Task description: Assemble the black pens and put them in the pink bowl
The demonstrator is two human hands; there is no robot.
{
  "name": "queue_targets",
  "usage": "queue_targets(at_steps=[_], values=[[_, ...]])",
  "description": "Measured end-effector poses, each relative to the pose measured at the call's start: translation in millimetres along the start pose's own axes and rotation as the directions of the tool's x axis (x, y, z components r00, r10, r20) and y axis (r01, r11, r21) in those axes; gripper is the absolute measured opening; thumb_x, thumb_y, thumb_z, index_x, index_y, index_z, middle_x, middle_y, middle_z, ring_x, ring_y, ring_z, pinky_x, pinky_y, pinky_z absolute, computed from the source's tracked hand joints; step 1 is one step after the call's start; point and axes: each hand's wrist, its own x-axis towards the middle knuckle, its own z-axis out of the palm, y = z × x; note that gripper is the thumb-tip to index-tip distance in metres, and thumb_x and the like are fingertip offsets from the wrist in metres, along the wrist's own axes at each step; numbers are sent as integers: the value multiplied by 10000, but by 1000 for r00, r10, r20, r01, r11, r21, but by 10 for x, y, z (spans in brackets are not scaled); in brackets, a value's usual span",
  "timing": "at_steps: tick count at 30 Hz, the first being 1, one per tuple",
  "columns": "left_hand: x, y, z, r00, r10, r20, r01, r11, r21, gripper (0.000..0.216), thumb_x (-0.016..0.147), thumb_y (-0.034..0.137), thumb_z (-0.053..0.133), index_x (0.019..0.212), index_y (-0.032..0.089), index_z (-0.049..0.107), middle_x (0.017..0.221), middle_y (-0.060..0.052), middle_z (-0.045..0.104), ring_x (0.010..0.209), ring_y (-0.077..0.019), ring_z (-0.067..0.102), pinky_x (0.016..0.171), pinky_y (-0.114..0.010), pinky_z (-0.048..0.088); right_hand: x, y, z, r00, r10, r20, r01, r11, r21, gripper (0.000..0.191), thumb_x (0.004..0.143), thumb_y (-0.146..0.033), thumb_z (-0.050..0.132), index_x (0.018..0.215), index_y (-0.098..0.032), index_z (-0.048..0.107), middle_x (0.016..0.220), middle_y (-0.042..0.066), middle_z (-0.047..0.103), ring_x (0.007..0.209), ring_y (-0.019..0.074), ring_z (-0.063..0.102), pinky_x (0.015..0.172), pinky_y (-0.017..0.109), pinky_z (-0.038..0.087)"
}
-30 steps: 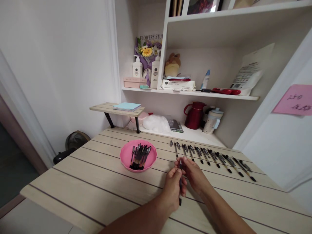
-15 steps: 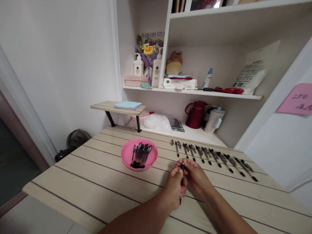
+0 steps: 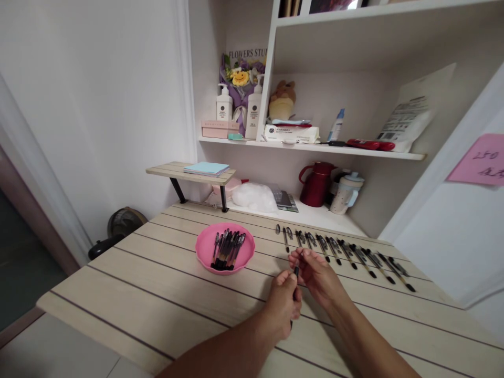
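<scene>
My left hand (image 3: 280, 299) is closed around a black pen (image 3: 296, 271), whose front end points up and away from me. Just beyond that end, my right hand (image 3: 318, 277) pinches thumb and fingers together on a small piece, too small to make out. Left of my hands stands a pink bowl (image 3: 201, 247) with a scalloped rim, holding a bundle of capped black pens (image 3: 228, 249). Behind and right of my hands, uncapped pens (image 3: 369, 269) and loose clear caps (image 3: 290, 233) lie in a slanting row on the table.
The slatted wooden table (image 3: 157, 294) meets a white shelf unit. A small raised stand (image 3: 169, 170) bears blue paper (image 3: 207, 168). A red jug (image 3: 317, 184) and a pale tumbler (image 3: 346, 194) stand at the back. A fan (image 3: 125, 223) is at the left.
My right hand has moved slightly up and away from the pen's front end, with its fingers still pinched. The left hand and the pen stay nearly in place.
</scene>
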Motion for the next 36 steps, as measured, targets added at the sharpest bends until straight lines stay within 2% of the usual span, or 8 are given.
queue_targets(at_steps=[3,7,10,15,19,24,30,36], values=[[-12,9,-12,1000,9,22,-9,1000,-18,374,679,528,568,801,197,444,504,94,387,299,-2,183,346,-175,60,58,-54,-75,996,-73,-57,75,997,27,291,601,-317,757,836,-190,641,749,13,660,675,126,624,580,220,526],[-23,18,-2,1000,25,-3,-25,998,-66,343,685,491,569,811,195,450,501,89,392,301,-7,182,354,-176,69,138,-54,-222,977,-119,-175,107,991,-76,283,575,-274,773,791,-175,618,630,-16,627,523,92,582,440,166,478],[-9,17,10,996,55,-63,-61,994,-90,327,689,478,562,822,196,463,499,89,383,306,-8,172,358,-177,70,210,41,-317,963,-117,-243,74,982,-176,248,571,-250,774,692,-166,574,550,-29,593,435,67,530,370,136,426],[28,37,5,989,91,-119,-104,989,-106,292,701,467,539,802,203,467,492,88,372,310,-14,172,355,-180,75,378,201,-346,970,-42,-239,-16,971,-238,195,593,-193,744,676,-160,571,537,-13,594,426,65,529,400,139,449],[50,56,-1,986,81,-148,-99,988,-119,287,689,458,548,785,201,464,488,85,378,305,-11,183,354,-176,82,541,195,-296,978,-18,-207,-49,948,-313,160,603,-199,722,677,-163,584,525,-7,594,417,83,532,408,171,460],[84,33,-1,984,72,-160,-95,985,-142,317,665,478,567,780,197,478,466,90,373,298,-4,167,347,-167,85,773,143,-234,967,-127,-219,-14,837,-547,173,603,-286,701,642,-169,579,452,-24,560,378,85,499,368,180,411],[111,-24,3,981,96,-168,-119,984,-132,305,680,464,555,798,190,490,472,86,385,305,-7,181,348,-162,88,1054,157,-163,951,-228,-207,34,745,-666,165,608,-311,655,652,-194,548,439,-36,552,408,113,532,401,210,423],[114,-29,17,978,68,-198,-93,988,-120,281,681,439,554,790,187,495,478,77,397,317,-16,215,353,-162,106,1249,120,-113,956,-270,-113,51,533,-845,189,681,-363,564,676,-177,595,424,-18,557,411,128,535,429,223,410]])
